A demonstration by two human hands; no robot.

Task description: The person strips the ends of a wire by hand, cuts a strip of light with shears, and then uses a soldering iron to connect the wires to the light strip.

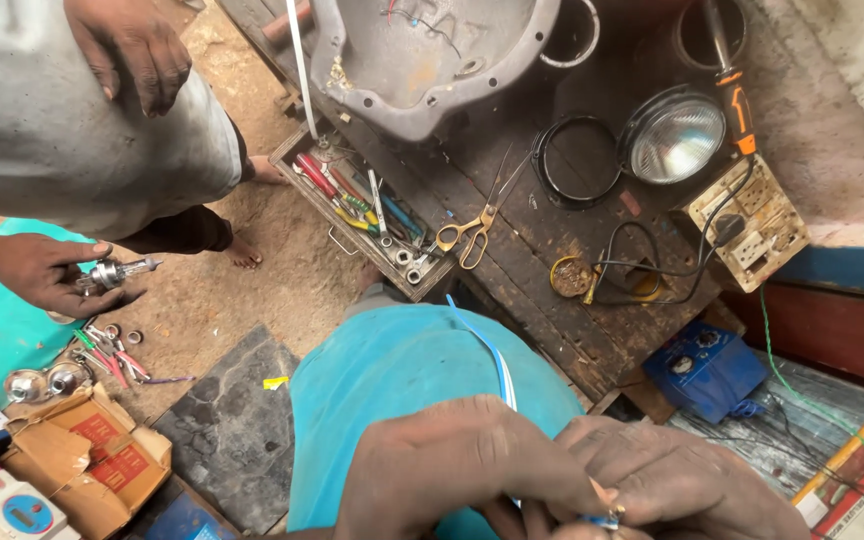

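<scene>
My left hand (452, 470) and my right hand (677, 480) meet at the bottom of the view, over my teal garment (402, 380). Both pinch a thin blue and white wire (492, 350) that runs up from between the fingers. A small metal end piece (614, 514) shows at my right fingertips, where the wire's end is hidden. At the left, another person's hand (37, 270) holds a glass bulb (117, 270); that person's other hand (132, 50) rests on grey clothing.
A dark wooden bench carries yellow-handled scissors (467, 235), a tool tray (372, 215), a round headlamp (674, 135), a black ring (572, 160), a grey metal housing (422, 60), a socket board (752, 220) and a solder tin (572, 275). A blue box (702, 365) sits right; a cardboard box (92, 455) left.
</scene>
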